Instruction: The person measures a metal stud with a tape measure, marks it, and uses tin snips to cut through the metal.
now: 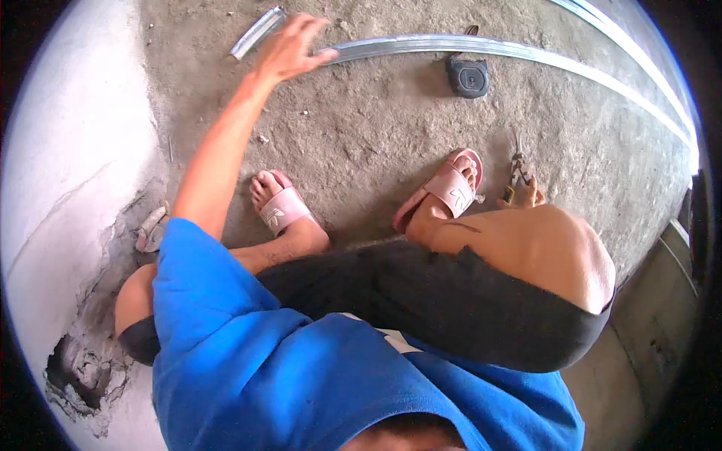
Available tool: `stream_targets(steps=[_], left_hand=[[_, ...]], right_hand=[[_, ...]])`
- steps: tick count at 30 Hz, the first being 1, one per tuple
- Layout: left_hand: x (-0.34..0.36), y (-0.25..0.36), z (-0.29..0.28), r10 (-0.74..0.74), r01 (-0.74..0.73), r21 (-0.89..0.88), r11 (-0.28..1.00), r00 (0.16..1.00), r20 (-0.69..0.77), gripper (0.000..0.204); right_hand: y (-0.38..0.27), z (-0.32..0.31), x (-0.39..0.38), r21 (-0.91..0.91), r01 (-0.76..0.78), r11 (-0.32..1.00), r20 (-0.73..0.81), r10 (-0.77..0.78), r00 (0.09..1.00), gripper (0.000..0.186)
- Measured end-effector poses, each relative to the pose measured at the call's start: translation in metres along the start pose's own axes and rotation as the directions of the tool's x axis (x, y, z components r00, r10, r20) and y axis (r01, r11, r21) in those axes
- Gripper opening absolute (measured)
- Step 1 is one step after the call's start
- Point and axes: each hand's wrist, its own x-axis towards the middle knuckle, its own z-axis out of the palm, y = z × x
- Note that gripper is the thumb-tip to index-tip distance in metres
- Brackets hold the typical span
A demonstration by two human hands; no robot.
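Note:
My left hand reaches out at the far left, fingers apart and slightly blurred. It is between a short metal channel piece and the left end of a long, thin metal channel. The thumb overlaps that end; whether it touches cannot be made out. Beyond my right knee, my right hand is partly hidden, with its fingers curled at a pair of snips with a yellow-and-dark handle. The snips' jaws point away from me, low over the rough floor.
A black tape measure lies against the near side of the long channel. Another long metal strip runs along the far right. My feet in pink slide sandals stand on the rough floor. A white wall with a broken hole rises at left.

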Motion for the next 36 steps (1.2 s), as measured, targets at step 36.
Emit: stream_targets(steps=[36], left_hand=[[0.069,0.010,0.032,0.026,0.409,-0.314,0.857,0.574,0.819,0.053]], right_hand=[[-0.384,-0.061,0.043,0.535,-0.474,0.699,0.813,-0.275,0.513,0.018]])
